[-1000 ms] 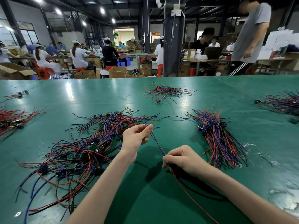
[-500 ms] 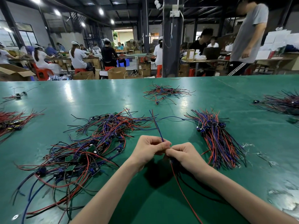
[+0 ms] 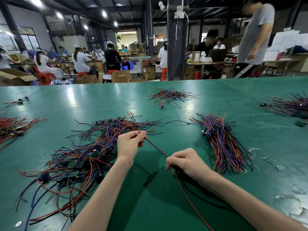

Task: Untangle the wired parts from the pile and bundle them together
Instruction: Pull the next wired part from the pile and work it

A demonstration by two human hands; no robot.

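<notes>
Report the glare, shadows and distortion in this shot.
Head view: ceiling lamps throw pale glare streaks on the green table; soft shadows lie under the left hand and right hand; the wide-angle lens stretches the frame's corners.

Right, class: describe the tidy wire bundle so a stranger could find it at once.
On the green table, look just right of the right hand. The bundle lies there, wires running side by side, unlike the tangled pile on the left.
</notes>
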